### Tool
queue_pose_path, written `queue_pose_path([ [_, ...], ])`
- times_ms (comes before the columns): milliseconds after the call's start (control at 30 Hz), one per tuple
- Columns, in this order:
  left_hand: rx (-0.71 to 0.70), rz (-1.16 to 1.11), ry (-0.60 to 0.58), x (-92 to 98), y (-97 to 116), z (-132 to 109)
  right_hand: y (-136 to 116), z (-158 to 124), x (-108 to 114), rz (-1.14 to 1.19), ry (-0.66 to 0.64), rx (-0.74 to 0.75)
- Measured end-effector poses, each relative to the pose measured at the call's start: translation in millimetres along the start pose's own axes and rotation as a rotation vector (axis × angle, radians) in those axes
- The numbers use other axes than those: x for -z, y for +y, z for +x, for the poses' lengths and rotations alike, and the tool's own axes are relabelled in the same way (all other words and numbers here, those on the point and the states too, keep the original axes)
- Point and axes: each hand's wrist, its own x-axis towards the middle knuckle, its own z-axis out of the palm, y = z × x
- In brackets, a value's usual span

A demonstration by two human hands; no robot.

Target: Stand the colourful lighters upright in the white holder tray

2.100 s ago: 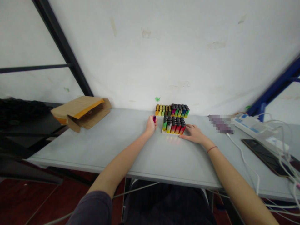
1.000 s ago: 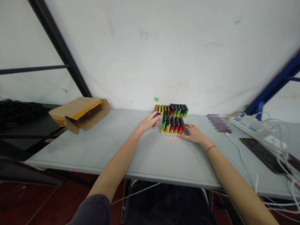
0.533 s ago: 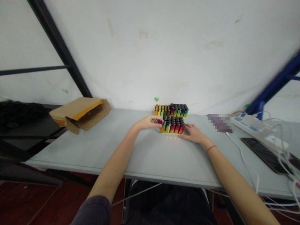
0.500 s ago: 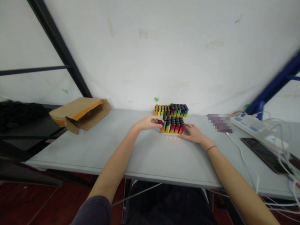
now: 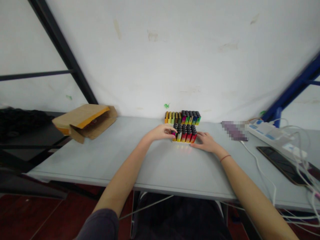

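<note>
A front block of upright lighters (image 5: 183, 133) with black tops stands in a low white tray (image 5: 183, 143) on the table. At its left end, my left hand (image 5: 163, 132) pinches a purple lighter (image 5: 173, 132) between thumb and fingers, down among the others. My right hand (image 5: 206, 142) rests beside the block's right end, fingers spread, the thumb at the tray's front corner. Just behind, against the wall, stands a second block of lighters (image 5: 191, 118), with a yellow-topped group (image 5: 173, 118) on its left. Fingers hide part of the purple lighter.
An open cardboard box (image 5: 86, 121) lies on the left of the grey table (image 5: 100, 160). On the right are a blurred-out phone (image 5: 233, 130) with a white cable, a power strip (image 5: 277, 138), a dark phone (image 5: 282, 165) and tangled cords.
My left hand has moved slightly right with the purple lighter, bringing it against the left end of the front block. My right hand has stayed in place.
</note>
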Motion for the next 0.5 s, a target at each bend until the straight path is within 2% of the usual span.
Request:
queue_pose_path([
  [233, 0.022, -0.053, -0.002, -1.7, -0.4, -2.0, 2.2, 0.5, -1.6, 0.005, 0.019, 0.021],
  [500, -0.005, 0.039, 0.038, -3.1, 6.4, -0.7, 1.8, 0.5, -1.2, 0.024, 0.036, 0.031],
])
